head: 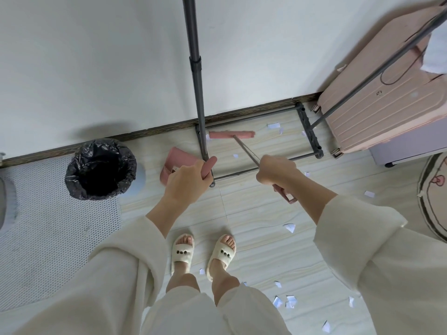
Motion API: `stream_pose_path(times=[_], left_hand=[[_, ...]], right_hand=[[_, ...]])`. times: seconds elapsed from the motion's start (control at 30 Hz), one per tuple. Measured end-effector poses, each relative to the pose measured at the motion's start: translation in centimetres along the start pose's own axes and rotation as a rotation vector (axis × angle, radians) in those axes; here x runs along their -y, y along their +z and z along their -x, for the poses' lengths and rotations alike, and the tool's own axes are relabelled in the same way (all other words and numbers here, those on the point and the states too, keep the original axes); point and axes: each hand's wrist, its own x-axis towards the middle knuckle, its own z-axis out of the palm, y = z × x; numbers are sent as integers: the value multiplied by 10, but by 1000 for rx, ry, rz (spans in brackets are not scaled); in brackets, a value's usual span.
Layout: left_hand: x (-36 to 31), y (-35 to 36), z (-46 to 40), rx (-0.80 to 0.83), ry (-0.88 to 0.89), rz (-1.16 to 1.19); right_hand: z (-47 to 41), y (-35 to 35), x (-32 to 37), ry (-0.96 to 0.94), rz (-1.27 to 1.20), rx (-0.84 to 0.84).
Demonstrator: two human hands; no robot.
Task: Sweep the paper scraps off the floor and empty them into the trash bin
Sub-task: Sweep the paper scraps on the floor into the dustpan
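My right hand (275,171) grips the thin metal handle of a pink broom (231,134), whose head rests on the tiled floor inside the rack's base, near the wall. My left hand (186,182) is closed on the pink handle of a dustpan (170,164), which sits on the floor left of the rack pole. White paper scraps (289,227) lie scattered: a few by the broom head, several near and behind my feet at lower right. The trash bin (100,169), lined with a black bag, stands open to the left by the wall.
A grey clothes rack (197,76) rises straight ahead, its base frame on the floor around the broom head. A pink suitcase (377,105) stands at right. A grey mat (48,238) covers the floor at left and a round rug (433,197) lies at the right edge.
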Motion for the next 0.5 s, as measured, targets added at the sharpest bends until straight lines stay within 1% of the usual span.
stream_pose_path(times=[0.13,0.23,0.33,0.5], left_hand=[[6,3,2,-13,6,-2],[18,1,3,-67,-2,-9],[28,-6,4,-94,-30,13],[36,-11,2,-66,-45,39]], right_hand=[[-20,4,16,-24,-9,15],[-30,10,23,16,-73,73],[-24,16,16,74,-123,106],[-7,6,-1,68,-126,101]])
